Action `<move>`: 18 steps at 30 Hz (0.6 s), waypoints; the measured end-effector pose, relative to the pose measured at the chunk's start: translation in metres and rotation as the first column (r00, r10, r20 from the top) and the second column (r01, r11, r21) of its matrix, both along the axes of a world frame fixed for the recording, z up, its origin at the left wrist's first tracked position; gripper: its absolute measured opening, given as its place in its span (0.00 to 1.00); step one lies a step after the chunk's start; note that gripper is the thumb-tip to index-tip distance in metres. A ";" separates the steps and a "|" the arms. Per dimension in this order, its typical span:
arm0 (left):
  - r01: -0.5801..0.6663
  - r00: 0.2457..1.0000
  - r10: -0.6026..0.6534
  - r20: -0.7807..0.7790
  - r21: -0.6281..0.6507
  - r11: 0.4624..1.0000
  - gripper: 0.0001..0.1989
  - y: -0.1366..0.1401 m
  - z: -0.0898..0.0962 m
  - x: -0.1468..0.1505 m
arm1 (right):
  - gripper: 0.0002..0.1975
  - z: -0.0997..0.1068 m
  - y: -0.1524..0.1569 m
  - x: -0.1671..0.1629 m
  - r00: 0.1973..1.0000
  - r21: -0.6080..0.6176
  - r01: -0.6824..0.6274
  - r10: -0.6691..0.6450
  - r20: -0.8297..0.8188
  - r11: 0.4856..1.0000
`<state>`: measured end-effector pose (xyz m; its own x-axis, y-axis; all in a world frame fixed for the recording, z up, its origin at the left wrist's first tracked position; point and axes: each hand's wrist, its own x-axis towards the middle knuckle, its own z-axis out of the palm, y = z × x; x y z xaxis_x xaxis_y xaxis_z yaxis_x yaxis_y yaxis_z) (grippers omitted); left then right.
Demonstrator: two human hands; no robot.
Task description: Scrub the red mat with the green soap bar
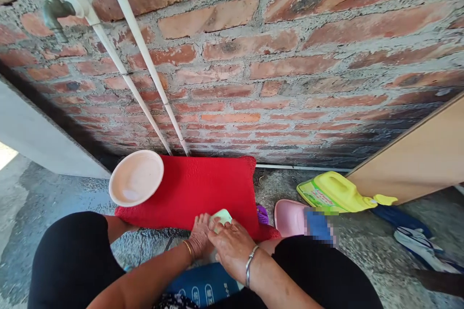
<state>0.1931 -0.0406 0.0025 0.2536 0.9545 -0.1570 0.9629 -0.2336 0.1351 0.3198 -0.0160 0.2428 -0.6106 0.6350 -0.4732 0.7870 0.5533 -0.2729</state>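
While the right hand curled its fingers over a pale green block, the left hand lay nearly flat just beside it, fingers extended, on the red cloth. The right grip was partly closed around the block, which rested at the cloth's near edge; the fingers covered too much of it to tell a soap bar from a brush. Whether the left fingers pinched any fabric could not be told. A thin gold-coloured bracelet circled the left wrist, a silver bangle the right.

The cloth stretched lengthwise before a brick wall, between the person's black-clad knees and the foot of two white pipes. At its left end a pale pink basin overlapped it, a shiny patch at the bottom. Above, on the left, a metal tap joined the shorter pipe.

To the right, a purple perforated shoe peeked out beside the cloth, next to a pink plastic item partly hidden by a blurred blue patch. Beyond these, a yellow detergent jug pointed its cap toward a tan board, near blue-and-white footwear.
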 end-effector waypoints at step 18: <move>0.115 0.988 -0.110 0.106 -0.041 0.993 0.22 0.044 -0.010 0.064 | 0.14 -0.011 -0.006 -0.002 0.996 -0.067 0.006 -0.011 -0.084 0.998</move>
<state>0.2575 0.0035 -0.0078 0.3757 0.9114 -0.1680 0.9113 -0.3304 0.2456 0.3182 -0.0217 0.2322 -0.6449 0.6088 -0.4620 0.7641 0.5250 -0.3748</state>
